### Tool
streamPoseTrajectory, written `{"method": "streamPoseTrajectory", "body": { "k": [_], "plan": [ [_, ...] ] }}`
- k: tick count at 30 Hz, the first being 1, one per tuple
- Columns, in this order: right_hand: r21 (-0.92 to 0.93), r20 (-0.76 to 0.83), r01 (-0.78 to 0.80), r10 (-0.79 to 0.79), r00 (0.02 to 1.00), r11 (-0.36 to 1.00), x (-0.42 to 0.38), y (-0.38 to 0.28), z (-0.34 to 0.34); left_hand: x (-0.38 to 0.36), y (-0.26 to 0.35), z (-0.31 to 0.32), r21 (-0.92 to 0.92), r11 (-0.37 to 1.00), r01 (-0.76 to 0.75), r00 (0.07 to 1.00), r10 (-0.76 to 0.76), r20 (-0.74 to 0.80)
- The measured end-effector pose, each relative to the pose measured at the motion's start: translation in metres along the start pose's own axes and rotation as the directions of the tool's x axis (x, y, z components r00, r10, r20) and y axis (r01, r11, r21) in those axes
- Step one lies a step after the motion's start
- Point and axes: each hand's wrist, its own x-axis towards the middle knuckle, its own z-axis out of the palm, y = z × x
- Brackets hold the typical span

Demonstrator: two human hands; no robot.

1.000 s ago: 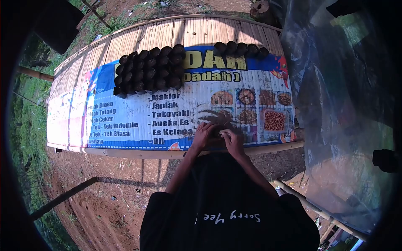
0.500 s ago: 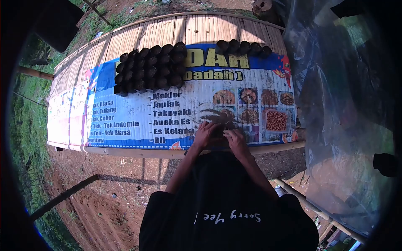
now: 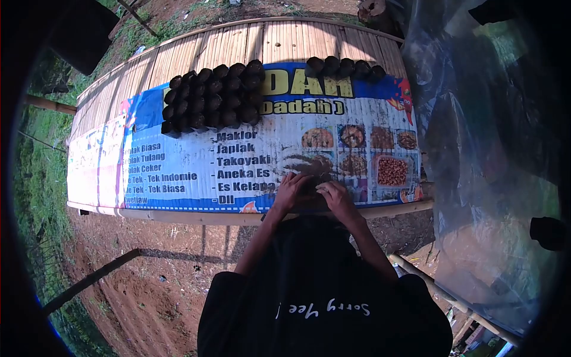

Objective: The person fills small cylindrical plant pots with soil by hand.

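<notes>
Close to the table's front edge, my left hand (image 3: 290, 190) and my right hand (image 3: 336, 197) are on either side of a dark seedling bag (image 3: 309, 189). The fingers of my left hand curl against its left and far side. My right fingers are pinched together at its right rim. The bag's lower part and contents are hard to make out in shadow. Loose dark soil (image 3: 315, 163) lies spread just beyond my hands. To the right, a clear plastic box (image 3: 392, 171) holds reddish-brown seeds or pellets.
Black seedling bags (image 3: 214, 98) stand packed in rows at the far left, with a short row of several more bags (image 3: 347, 67) at the far right. A printed banner (image 3: 160, 160) covers the bamboo table (image 3: 285, 37). Plastic sheeting (image 3: 482, 149) hangs on the right.
My right hand has shifted very slightly at the rim of the seedling bag, its wrist turning a little. My left hand stays nearly in place. The rows of bags and the box are unchanged.
</notes>
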Motion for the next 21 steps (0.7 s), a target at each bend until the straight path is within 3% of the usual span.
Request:
{"method": "streamPoseTrajectory", "body": {
  "k": [11,13,21],
  "plan": [
    [0.037,0.090,-0.038,0.035,0.995,0.999,0.007,0.000,-0.010,0.000,0.000,0.001,-0.003,1.000,0.005,1.000,-0.005,0.002],
    [0.131,0.053,-0.017,0.011,0.999,0.991,0.009,-0.006,-0.010,0.000,0.001,-0.001,-0.009,1.000,0.003,1.000,-0.003,-0.003],
    [0.013,0.103,-0.064,0.062,0.993,0.998,0.004,0.002,-0.007,0.000,0.001,0.001,0.007,1.000,-0.009,1.000,0.009,0.010]
  ]
}}
